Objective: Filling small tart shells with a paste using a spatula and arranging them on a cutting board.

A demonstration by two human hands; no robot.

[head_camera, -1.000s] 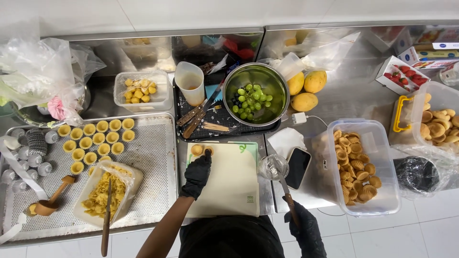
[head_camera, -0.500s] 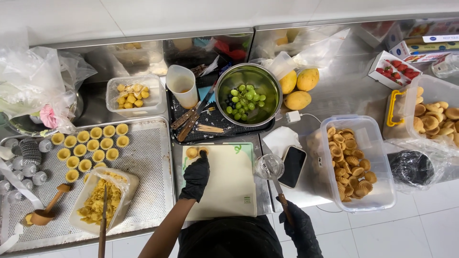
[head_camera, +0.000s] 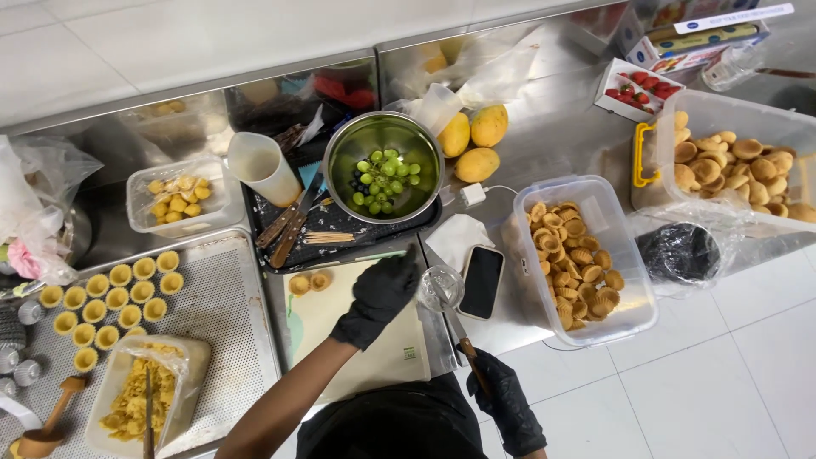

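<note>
My left hand (head_camera: 382,291), in a black glove, lies on the cream cutting board (head_camera: 374,361), fingers loosely spread and holding nothing. Its fingertips reach next to a small clear glass (head_camera: 440,287) at the board's right edge. Two small tart shells (head_camera: 308,282) sit on the board's far left corner. My right hand (head_camera: 503,401), also gloved, grips the brown handle of a knife (head_camera: 467,355) just off the counter's front edge, blade pointing toward the glass. A steel bowl of green grapes (head_camera: 384,177) stands on a black tray (head_camera: 340,228) behind the board.
A phone (head_camera: 481,282) lies right of the glass, beside a clear box of tart shells (head_camera: 580,255). Mangoes (head_camera: 474,140), a strawberry box (head_camera: 637,89) and a bigger shell tub (head_camera: 739,161) stand behind. A perforated tray (head_camera: 217,327) with shells and a filling tub (head_camera: 143,399) lies left.
My left hand has moved right across the board, from the two tart shells toward the glass. My right hand keeps hold of the knife.
</note>
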